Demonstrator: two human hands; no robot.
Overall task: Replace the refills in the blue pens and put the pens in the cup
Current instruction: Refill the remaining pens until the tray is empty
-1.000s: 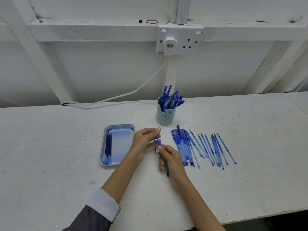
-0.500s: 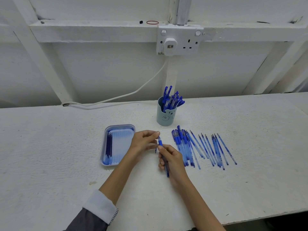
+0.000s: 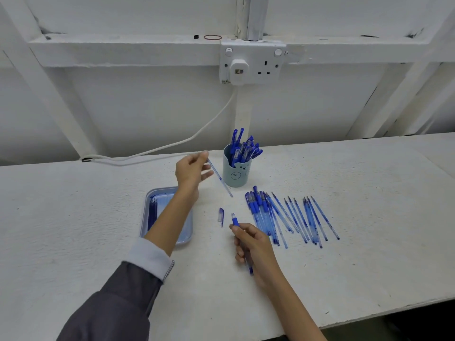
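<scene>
We're at a rough white table w/ a white beamed wall behind; a double socket is fixed above the far edge & a white cable drops from it to that edge. The cup, pale blue w/ a small face on it, stands mid-table near the far edge, packed w/ capped blue pens. A blue tray lies left of centre; loose pens & thin spare refills lie in a row right of centre. Left hand, raised, pinches a clear-blue refill by its top end, other fingers spread; the refill slants down just beside the cup's left wall. Right hand, nearer the front edge, grips the pen barrel. A cap lies btwn the hands.
</scene>
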